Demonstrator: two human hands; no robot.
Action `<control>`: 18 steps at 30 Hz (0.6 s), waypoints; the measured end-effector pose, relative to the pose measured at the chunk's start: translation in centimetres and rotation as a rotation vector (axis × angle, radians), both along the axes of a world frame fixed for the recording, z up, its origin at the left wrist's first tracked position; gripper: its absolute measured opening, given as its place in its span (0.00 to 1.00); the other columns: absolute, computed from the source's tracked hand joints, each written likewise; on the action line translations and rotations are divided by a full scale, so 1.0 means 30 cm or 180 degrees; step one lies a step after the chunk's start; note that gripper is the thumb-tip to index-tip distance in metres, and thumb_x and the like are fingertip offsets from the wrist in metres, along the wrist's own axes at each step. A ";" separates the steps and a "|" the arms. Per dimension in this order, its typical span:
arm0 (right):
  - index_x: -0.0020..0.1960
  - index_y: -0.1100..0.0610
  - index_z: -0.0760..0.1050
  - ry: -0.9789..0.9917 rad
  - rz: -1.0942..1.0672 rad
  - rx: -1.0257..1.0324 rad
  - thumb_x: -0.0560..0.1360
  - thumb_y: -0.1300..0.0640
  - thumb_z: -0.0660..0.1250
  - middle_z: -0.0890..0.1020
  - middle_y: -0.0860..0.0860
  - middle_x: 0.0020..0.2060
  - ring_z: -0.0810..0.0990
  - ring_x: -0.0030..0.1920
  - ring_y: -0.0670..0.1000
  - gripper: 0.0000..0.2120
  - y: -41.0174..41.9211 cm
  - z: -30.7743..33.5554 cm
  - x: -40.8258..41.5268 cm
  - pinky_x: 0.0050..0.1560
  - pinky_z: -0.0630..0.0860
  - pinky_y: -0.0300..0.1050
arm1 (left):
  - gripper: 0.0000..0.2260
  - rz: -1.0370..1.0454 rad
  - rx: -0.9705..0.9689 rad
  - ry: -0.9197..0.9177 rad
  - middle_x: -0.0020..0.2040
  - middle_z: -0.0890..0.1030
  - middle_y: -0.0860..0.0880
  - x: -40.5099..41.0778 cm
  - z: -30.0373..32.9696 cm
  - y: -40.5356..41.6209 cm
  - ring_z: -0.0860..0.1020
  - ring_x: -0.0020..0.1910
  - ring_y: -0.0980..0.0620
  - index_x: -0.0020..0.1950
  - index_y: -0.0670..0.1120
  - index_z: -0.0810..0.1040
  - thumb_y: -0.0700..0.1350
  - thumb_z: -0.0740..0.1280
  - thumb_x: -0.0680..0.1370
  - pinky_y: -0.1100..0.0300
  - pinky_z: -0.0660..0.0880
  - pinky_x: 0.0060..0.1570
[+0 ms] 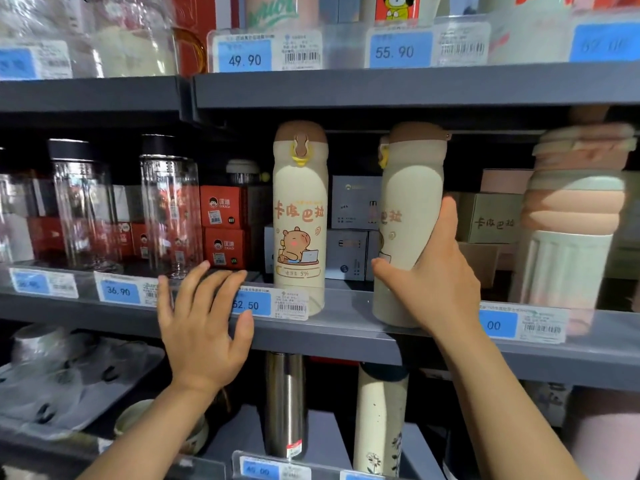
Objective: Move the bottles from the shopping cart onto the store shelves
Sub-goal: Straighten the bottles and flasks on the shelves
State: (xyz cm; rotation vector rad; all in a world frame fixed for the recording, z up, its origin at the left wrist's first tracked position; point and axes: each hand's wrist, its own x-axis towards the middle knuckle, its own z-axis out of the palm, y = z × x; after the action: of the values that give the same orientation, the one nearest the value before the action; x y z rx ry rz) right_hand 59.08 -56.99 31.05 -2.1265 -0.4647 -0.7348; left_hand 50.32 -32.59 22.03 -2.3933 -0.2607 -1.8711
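Two cream bottles with brown caps and a cartoon print stand on the middle grey shelf (346,337). The left bottle (300,202) stands upright on its own, print facing me. My right hand (427,278) grips the lower part of the right bottle (410,188), thumb on its front and fingers round its right side; this bottle leans slightly. My left hand (202,327) hovers in front of the shelf edge, left of the free bottle, fingers spread and holding nothing. The shopping cart is out of view.
Clear glass bottles (169,209) and red boxes (221,230) fill the shelf's left part. A tall pink and white ribbed bottle (571,230) stands at the right. Grey boxes (353,202) sit behind. A steel flask (284,403) and a speckled bottle (381,420) stand below.
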 end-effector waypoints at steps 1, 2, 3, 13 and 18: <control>0.74 0.48 0.45 0.0015 0.0100 0.0018 0.67 0.45 0.72 0.75 0.53 0.60 0.76 0.52 0.60 0.47 -0.007 0.001 0.001 0.45 0.72 0.52 | 0.19 0.0001 -0.0002 -0.0005 0.55 0.81 0.42 0.000 0.001 0.000 0.70 0.64 0.41 0.62 0.45 0.73 0.52 0.55 0.76 0.40 0.50 0.73; 0.74 0.47 0.45 0.0036 0.0175 0.0045 0.67 0.44 0.71 0.75 0.53 0.61 0.76 0.53 0.60 0.46 -0.011 0.005 0.001 0.46 0.73 0.53 | 0.19 0.0003 -0.0005 -0.0006 0.55 0.81 0.42 0.000 0.001 0.000 0.70 0.64 0.41 0.62 0.45 0.73 0.52 0.55 0.76 0.41 0.50 0.73; 0.74 0.47 0.46 0.0051 0.0211 0.0073 0.67 0.41 0.72 0.73 0.53 0.62 0.76 0.54 0.59 0.47 -0.013 0.010 -0.001 0.48 0.75 0.55 | 0.19 0.0007 -0.0005 -0.0004 0.55 0.81 0.42 0.000 0.002 0.000 0.70 0.64 0.41 0.62 0.45 0.73 0.52 0.54 0.76 0.41 0.50 0.73; 0.76 0.49 0.44 -0.0172 0.0407 0.0207 0.64 0.48 0.78 0.75 0.54 0.62 0.77 0.56 0.59 0.55 -0.027 0.010 -0.007 0.52 0.77 0.56 | 0.19 0.0059 0.0020 0.0009 0.55 0.81 0.43 0.001 0.002 0.002 0.71 0.63 0.41 0.62 0.45 0.74 0.52 0.54 0.76 0.38 0.53 0.71; 0.74 0.49 0.50 -0.0232 0.0727 0.0053 0.66 0.46 0.77 0.77 0.51 0.58 0.78 0.52 0.56 0.48 -0.008 0.013 -0.016 0.46 0.74 0.47 | 0.19 0.0051 0.0001 0.0005 0.55 0.81 0.43 0.001 0.003 -0.001 0.71 0.63 0.41 0.62 0.45 0.73 0.52 0.54 0.76 0.38 0.52 0.71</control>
State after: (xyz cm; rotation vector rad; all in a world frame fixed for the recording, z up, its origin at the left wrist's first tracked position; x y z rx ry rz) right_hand 58.59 -57.22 31.44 -1.9949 -0.7250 -0.6835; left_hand 50.35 -32.61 22.12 -2.3851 -0.2786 -1.8622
